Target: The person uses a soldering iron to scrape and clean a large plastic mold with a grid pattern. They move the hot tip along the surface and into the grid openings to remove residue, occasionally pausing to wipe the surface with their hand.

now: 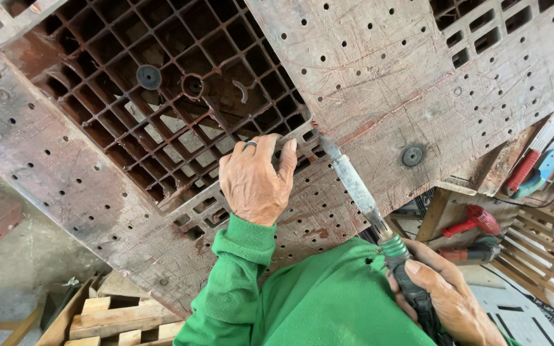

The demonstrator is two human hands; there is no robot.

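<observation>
Two hands shared the work: the right hand (447, 298) was wrapped tight around the dark grip of a heat tool (379, 218) with a green collar, its long metal tip touching a crack on the worn brown plastic pallet (379, 83) near the edge of the open grid. The left hand (254, 179), fingers spread and closed on nothing, pressed flat on the pallet just beside that tip. To do this well, the bracing palm probably needed to stay clear of the tip while holding the panel steady, and the tip should travel slowly along the split. Red-handled tools (476, 221) lay on the bench to the right; wooden slats (117, 317) sat below.
</observation>
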